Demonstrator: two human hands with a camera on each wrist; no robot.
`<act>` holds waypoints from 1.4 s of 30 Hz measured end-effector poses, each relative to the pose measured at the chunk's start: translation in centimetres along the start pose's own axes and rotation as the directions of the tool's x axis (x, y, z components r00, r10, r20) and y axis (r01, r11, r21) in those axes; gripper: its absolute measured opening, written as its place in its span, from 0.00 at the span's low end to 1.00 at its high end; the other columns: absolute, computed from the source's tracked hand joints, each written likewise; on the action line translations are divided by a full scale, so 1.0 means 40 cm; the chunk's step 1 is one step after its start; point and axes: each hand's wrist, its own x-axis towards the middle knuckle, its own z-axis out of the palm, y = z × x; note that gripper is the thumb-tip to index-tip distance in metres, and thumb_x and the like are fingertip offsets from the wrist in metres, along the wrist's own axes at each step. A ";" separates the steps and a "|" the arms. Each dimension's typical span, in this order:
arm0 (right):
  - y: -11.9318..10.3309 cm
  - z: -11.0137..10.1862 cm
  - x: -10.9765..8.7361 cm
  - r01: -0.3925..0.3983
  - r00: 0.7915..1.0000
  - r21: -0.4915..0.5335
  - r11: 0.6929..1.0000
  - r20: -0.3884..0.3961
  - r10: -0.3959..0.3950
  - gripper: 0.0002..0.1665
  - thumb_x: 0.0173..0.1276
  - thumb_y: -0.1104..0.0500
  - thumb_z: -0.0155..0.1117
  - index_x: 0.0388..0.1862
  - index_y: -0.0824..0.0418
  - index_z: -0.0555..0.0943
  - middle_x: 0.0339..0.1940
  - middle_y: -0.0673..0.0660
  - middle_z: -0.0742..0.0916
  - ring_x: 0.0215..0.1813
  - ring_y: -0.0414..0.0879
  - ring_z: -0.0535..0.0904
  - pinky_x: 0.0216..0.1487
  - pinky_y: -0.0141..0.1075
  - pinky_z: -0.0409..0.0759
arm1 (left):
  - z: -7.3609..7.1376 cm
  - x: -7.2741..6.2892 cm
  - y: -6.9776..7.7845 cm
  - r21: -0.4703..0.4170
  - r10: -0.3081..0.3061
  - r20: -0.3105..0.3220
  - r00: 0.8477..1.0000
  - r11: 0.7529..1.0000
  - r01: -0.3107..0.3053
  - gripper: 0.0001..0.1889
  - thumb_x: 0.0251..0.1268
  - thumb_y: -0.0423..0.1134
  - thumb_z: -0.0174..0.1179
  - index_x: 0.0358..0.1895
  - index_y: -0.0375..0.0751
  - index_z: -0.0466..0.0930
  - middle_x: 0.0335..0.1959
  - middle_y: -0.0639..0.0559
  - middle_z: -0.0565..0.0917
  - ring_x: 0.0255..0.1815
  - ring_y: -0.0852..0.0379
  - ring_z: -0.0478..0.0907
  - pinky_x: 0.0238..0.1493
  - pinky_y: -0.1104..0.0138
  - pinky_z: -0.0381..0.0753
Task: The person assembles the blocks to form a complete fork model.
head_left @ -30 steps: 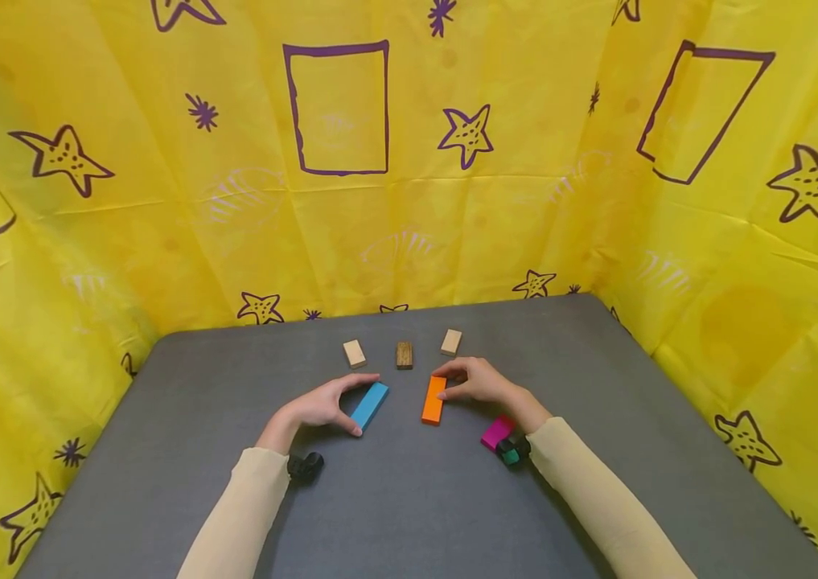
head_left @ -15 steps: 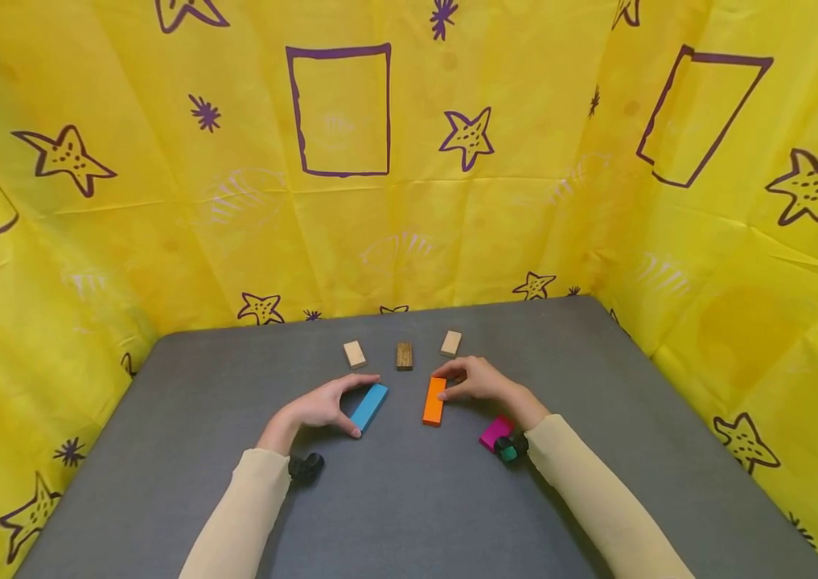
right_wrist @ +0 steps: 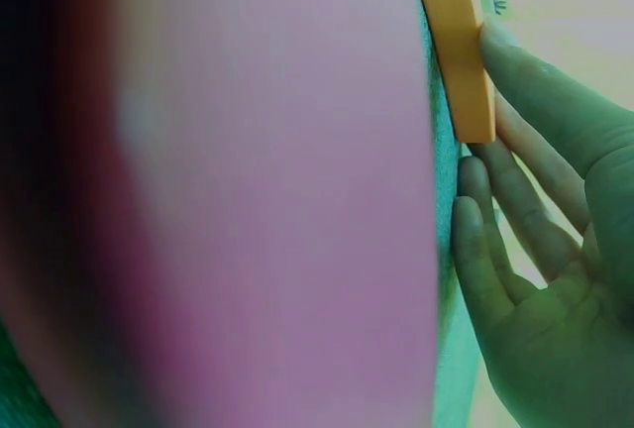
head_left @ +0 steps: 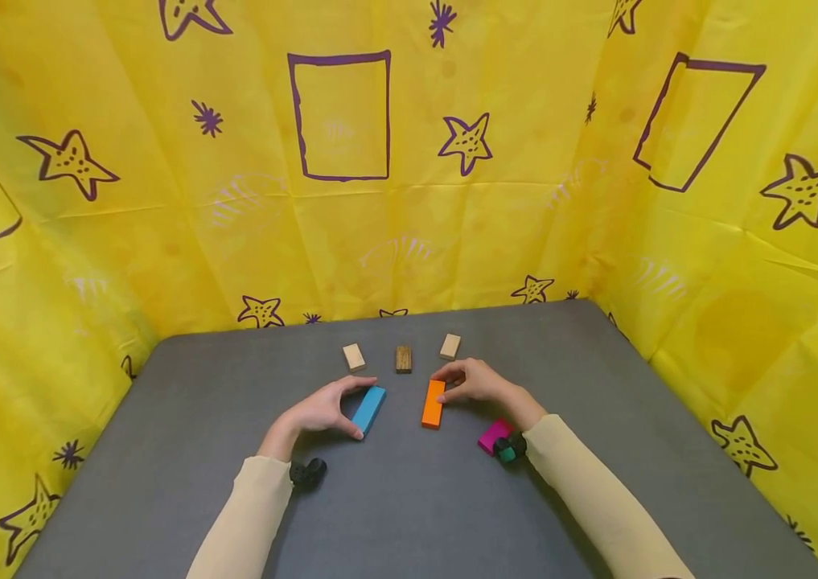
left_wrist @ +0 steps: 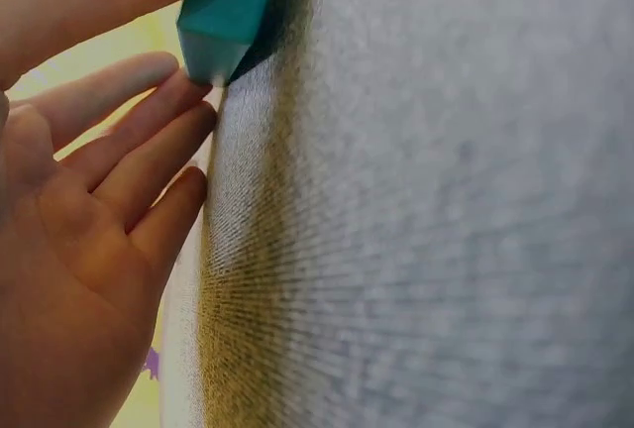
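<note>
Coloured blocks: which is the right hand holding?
The orange block, pinched by the right hand. The blue block is at the left hand; the pink block is in neither.

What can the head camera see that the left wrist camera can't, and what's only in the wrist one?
Only the head view: the right hand's grip on the orange rectangular block, a partly hidden magenta block, two pale wooden blocks, a dark-brown wooden block and cream sleeves.

Only the left wrist view: the palm side of the left hand's grip.

Both: that left hand, from different sides, the light-blue rectangular block, looking teal up close, the grey tabletop, and the yellow patterned backdrop, just blurry bits in the wrist view.
</note>
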 end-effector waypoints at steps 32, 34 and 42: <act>0.002 -0.004 0.003 0.020 1.000 -0.006 1.000 0.013 -0.020 0.25 0.57 0.51 0.72 0.54 0.55 0.82 0.52 0.53 0.85 0.52 0.46 0.80 0.57 0.42 0.77 | 0.042 -0.021 0.043 -0.022 0.033 -0.089 0.995 0.999 -0.035 0.48 0.39 0.49 0.77 0.69 0.46 0.65 0.65 0.53 0.70 0.66 0.50 0.67 0.68 0.48 0.62; 0.002 -0.004 0.003 0.020 1.000 -0.006 1.000 0.013 -0.020 0.25 0.57 0.51 0.72 0.54 0.55 0.82 0.52 0.52 0.85 0.52 0.46 0.80 0.57 0.42 0.77 | 0.043 -0.025 0.047 -0.026 0.035 -0.091 0.995 0.999 -0.038 0.48 0.39 0.49 0.77 0.69 0.46 0.65 0.65 0.52 0.70 0.66 0.50 0.67 0.68 0.48 0.63; 0.001 -0.007 0.002 0.016 1.000 -0.016 1.000 0.011 -0.015 0.25 0.56 0.52 0.72 0.54 0.56 0.82 0.52 0.53 0.85 0.53 0.46 0.80 0.58 0.42 0.77 | 0.049 -0.031 0.059 -0.001 0.050 -0.093 0.994 0.999 -0.050 0.48 0.39 0.50 0.77 0.68 0.46 0.65 0.64 0.52 0.70 0.65 0.50 0.68 0.67 0.48 0.63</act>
